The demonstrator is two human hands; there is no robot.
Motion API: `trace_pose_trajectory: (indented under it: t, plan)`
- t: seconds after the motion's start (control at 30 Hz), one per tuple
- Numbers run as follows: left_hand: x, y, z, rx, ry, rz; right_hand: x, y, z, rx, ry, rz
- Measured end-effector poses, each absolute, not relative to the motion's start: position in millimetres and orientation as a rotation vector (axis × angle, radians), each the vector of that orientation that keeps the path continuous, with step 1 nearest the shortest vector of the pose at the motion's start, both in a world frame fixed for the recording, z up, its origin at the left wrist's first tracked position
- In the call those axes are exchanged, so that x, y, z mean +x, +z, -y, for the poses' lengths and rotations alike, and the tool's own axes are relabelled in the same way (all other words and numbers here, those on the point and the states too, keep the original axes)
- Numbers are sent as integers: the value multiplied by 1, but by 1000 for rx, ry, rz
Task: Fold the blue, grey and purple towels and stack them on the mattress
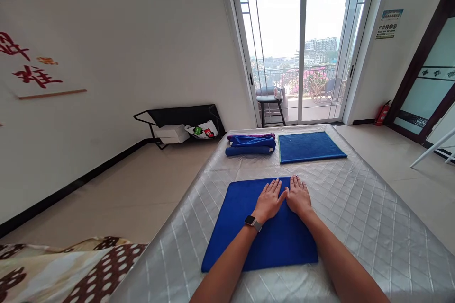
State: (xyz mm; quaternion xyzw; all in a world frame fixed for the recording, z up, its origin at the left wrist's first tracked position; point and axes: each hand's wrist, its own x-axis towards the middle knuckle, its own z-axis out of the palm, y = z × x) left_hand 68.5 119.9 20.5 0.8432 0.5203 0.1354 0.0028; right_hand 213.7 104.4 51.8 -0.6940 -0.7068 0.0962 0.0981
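From my remote seat, I had the blue cloth [227, 222] as my landmark, spread flat on the quilted silver mattress [377, 232]. The left hand [269, 202] and right hand [298, 196] lay palm-down on its far part, fingers extended, thumbs meeting, neither gripping anything. Even, light pressure through flat palms seemed best to me; pushing hard could have rucked the fabric. Beyond the cloth sat a bundle of cloths [250, 145] and, right of that, a flat blue towel [310, 147]; farther beyond stood glass sliding doors [300, 47].
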Motion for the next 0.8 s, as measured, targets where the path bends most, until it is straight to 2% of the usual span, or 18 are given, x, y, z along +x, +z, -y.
trace_pose_trajectory:
  t: [0.3, 0.8]
  plan:
    - [-63, 22, -126, 2305, 179, -2079, 213, 61, -103, -2095, 328, 2101]
    - [-63, 12, -132, 2293, 275, -2060, 213, 63, -104, -2152, 221, 2122]
